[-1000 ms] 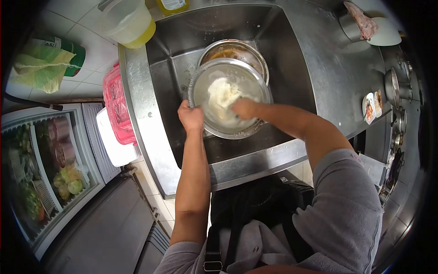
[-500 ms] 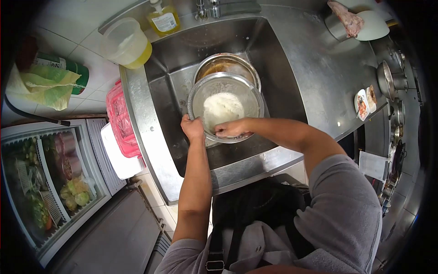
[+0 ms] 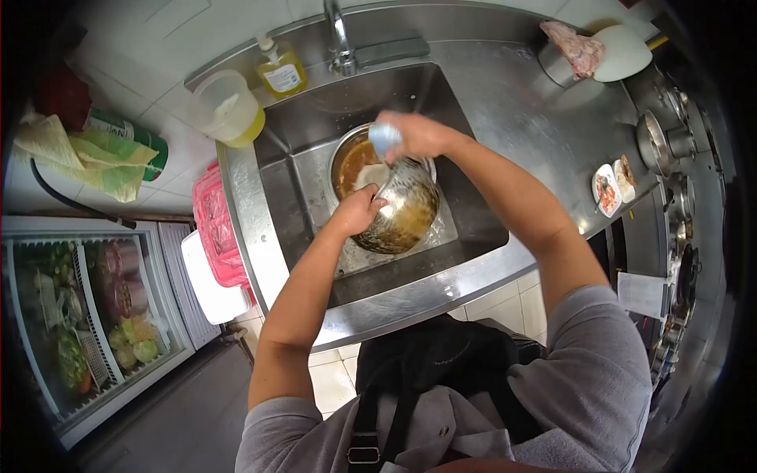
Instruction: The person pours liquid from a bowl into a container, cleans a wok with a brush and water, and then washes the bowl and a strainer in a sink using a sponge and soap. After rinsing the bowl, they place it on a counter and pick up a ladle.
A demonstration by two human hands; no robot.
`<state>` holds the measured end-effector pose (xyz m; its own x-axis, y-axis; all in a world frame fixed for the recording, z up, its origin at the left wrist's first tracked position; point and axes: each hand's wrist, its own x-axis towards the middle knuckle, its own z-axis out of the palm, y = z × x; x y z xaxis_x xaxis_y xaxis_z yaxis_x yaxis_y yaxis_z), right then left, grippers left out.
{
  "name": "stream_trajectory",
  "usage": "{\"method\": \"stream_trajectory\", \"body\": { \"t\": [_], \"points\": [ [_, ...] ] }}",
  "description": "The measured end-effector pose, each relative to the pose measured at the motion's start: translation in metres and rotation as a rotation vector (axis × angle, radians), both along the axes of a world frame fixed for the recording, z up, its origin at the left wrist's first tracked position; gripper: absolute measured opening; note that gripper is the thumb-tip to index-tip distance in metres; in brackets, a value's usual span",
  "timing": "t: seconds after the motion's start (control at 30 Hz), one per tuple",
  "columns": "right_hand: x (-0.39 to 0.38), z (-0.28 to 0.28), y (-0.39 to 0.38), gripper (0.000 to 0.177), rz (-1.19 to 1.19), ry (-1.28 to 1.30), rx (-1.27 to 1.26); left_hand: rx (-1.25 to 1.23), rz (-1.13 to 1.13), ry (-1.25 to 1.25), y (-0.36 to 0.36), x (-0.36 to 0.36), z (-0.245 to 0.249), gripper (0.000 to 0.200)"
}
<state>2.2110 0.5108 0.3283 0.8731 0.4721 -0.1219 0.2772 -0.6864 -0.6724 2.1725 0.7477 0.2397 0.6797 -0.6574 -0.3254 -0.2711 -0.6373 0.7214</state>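
In the sink (image 3: 493, 213), my left hand (image 3: 360, 210) grips the rim of a metal bowl (image 3: 406, 217). That bowl is tipped on its side, its stained underside facing me. Beyond its rim lies a second metal bowl (image 3: 339, 162) with brownish contents and some whitish liquid. My right hand (image 3: 418, 135) is above the two bowls, its fingers closed around a blurred pale-blue object (image 3: 385, 139) whose kind I cannot make out.
A faucet (image 3: 339, 39), a yellow soap bottle (image 3: 281, 71) and a plastic tub (image 3: 229, 110) stand behind the sink. Raw meat (image 3: 574, 49) rests on a metal container at the back right. A small white tray (image 3: 606, 191) sits near the counter's right edge.
The upper bowl has gone from roughly level to tipped, showing its underside. My right hand has left its inside, moved up and away, and now holds the pale-blue object. The view has shifted slightly.
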Motion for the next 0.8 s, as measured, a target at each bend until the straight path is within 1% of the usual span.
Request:
{"method": "stream_trajectory", "body": {
  "t": [0.03,0.07,0.1,0.13,0.17,0.2,0.23,0.27,0.3,0.33,0.37,0.4,0.43,0.47,0.5,0.57,0.63,0.67,0.7,0.77,0.8],
  "points": [
    [-0.001,0.009,-0.009,0.051,-0.193,-0.079,0.038,-0.165,0.109,-0.030,-0.008,-0.003,-0.016,0.034],
    [-0.007,0.008,-0.015,0.051,-0.203,-0.088,0.034,-0.225,0.202,-0.060,-0.017,-0.006,-0.012,0.033],
    [-0.021,-0.002,-0.016,0.049,-0.352,-0.145,0.002,-0.227,0.193,-0.064,-0.023,-0.009,-0.008,0.033],
    [-0.039,-0.015,-0.015,0.048,-0.497,-0.201,-0.031,-0.264,0.283,0.004,-0.027,-0.014,0.002,0.034],
    [-0.061,-0.030,-0.009,0.047,-0.453,-0.171,0.066,-0.304,0.377,0.068,-0.031,-0.016,0.013,0.034],
    [-0.085,-0.049,0.008,0.043,-0.453,-0.240,0.092,-0.336,0.419,0.127,-0.034,-0.019,0.026,0.032],
    [-0.113,-0.050,0.029,0.042,-0.415,-0.362,0.129,-0.340,0.421,0.118,-0.035,-0.024,0.018,0.032],
    [-0.130,-0.044,0.044,0.035,-0.467,-0.419,0.106,-0.430,0.462,-0.052,-0.037,-0.028,-0.001,0.030],
    [-0.124,-0.043,0.044,0.035,-0.469,-0.423,0.112,-0.514,0.496,-0.222,-0.038,-0.031,-0.011,0.028],
    [-0.113,-0.045,0.039,0.034,-0.489,-0.472,0.093,-0.550,0.378,-0.045,-0.033,-0.033,0.008,0.026],
    [-0.101,-0.048,0.034,0.034,-0.511,-0.517,0.074,-0.540,0.371,-0.043,-0.031,-0.038,0.025,0.026],
    [-0.072,-0.049,0.026,0.035,-0.642,-0.405,0.226,-0.567,0.405,0.009,-0.031,-0.041,0.040,0.025],
    [-0.044,-0.028,0.016,0.036,-0.710,-0.180,0.120,-0.594,0.438,0.060,-0.032,-0.043,0.051,0.024],
    [-0.021,-0.008,0.007,0.037,-0.771,0.051,0.018,-0.652,0.455,0.001,-0.035,-0.046,0.056,0.022],
    [-0.004,-0.011,0.000,0.035,-0.787,-0.036,-0.023,-0.648,0.451,-0.002,-0.036,-0.049,0.062,0.022],
    [-0.012,0.009,0.017,0.031,-0.711,-0.014,-0.114,-0.636,0.546,0.023,-0.038,-0.050,0.073,0.021],
    [-0.048,0.003,0.037,0.034,-0.537,-0.136,-0.049,-0.651,0.573,0.009,-0.034,-0.049,0.057,0.020],
    [-0.070,-0.022,0.053,0.038,-0.524,-0.374,-0.056,-0.658,0.598,-0.003,-0.031,-0.049,0.051,0.019],
    [-0.098,-0.013,0.067,0.042,-0.459,-0.584,-0.204,-0.661,0.601,-0.004,-0.025,-0.048,0.052,0.019],
    [-0.100,-0.008,0.068,0.045,-0.437,-0.733,-0.222,-0.487,0.496,-0.084,-0.014,-0.050,0.059,0.019],
    [-0.090,-0.005,0.064,0.045,-0.434,-0.727,-0.222,-0.685,0.537,-0.068,-0.015,-0.050,0.061,0.019]
  ]
}}
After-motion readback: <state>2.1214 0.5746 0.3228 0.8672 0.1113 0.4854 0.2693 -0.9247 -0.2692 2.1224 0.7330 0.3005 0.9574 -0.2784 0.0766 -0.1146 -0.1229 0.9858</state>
